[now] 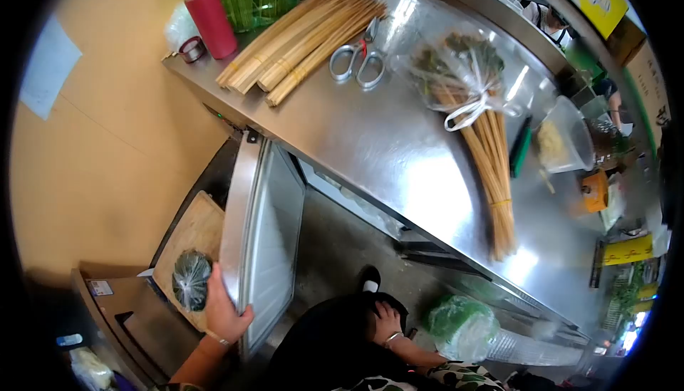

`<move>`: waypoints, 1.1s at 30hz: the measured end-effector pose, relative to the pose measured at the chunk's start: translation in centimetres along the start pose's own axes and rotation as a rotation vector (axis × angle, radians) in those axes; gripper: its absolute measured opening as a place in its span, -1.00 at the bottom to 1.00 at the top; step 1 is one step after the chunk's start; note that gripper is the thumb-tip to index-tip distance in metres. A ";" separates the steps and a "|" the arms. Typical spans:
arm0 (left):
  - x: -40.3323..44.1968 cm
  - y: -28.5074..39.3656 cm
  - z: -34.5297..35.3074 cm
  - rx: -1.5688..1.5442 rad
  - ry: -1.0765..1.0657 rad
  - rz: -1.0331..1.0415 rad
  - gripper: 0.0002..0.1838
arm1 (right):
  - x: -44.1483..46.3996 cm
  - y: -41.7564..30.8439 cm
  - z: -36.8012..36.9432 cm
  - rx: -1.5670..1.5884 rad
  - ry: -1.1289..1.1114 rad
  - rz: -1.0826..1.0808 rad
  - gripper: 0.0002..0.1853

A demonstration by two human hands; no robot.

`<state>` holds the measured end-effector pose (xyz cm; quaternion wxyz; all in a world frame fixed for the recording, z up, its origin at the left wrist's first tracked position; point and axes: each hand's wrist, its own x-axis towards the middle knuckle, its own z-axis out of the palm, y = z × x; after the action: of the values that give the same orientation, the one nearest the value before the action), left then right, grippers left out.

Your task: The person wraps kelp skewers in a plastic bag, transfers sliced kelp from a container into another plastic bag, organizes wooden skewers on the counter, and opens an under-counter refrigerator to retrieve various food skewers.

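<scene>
My left hand (226,311) grips the edge of an open fridge door (274,231), thumb on one side and fingers on the other. Just beyond those fingers, a clear bag of dark green leaves (191,280) lies on a wooden board (198,220). My right hand (387,322) rests flat on my dark trousers (328,348), fingers spread and holding nothing. On the steel counter (370,149) lies a bundle of skewers (491,170), its leafy end wrapped in a clear bag tied with a white strip.
More skewer bundles (292,42), scissors (360,56) and a red bottle (212,21) are at the counter's far left. A plastic tub (566,134) and green-handled tool (521,147) sit right. A green bag (463,323) is low right; a cardboard box (139,327) stands lower left.
</scene>
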<state>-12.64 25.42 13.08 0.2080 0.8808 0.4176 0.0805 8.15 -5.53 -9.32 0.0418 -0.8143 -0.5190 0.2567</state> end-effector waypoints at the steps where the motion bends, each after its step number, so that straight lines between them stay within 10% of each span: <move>1: -0.1 -0.5 0.1 0.044 -0.003 0.027 0.03 | 1.1 0.4 0.0 -0.015 0.057 -0.037 -0.39; 10: -0.8 -1.4 0.9 0.053 -0.012 0.230 -0.12 | 10.0 4.0 4.6 0.026 0.425 -0.105 -0.50; 14: -1.9 -3.1 2.0 -0.114 0.064 0.323 -0.53 | 10.7 3.0 6.3 -0.044 0.491 -0.120 -0.50; 18: -0.2 -5.5 1.3 -0.185 -0.175 0.827 -0.61 | 9.3 1.6 4.7 0.086 0.445 -0.159 -0.61; 20: -0.7 -7.3 3.1 -0.413 -0.035 1.023 -0.50 | 7.7 0.7 0.2 0.499 0.369 -0.153 -0.69; 23: 1.3 -9.9 4.4 -0.588 0.067 1.388 -0.56 | 3.2 -3.6 -12.3 0.016 0.763 -0.342 -0.72; 27: -0.1 -11.5 4.1 -0.594 0.084 1.235 -0.53 | 0.0 -7.3 -23.4 -0.610 1.407 -0.144 -0.73; 33: 2.5 -14.9 3.0 -0.258 -0.112 1.510 -0.46 | 4.6 5.1 -37.0 -0.679 0.923 0.407 -0.44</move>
<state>-20.58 34.89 3.84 0.2186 0.8987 -0.3209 0.2040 30.89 3.42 19.23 -0.0498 -0.8922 -0.3341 -0.2999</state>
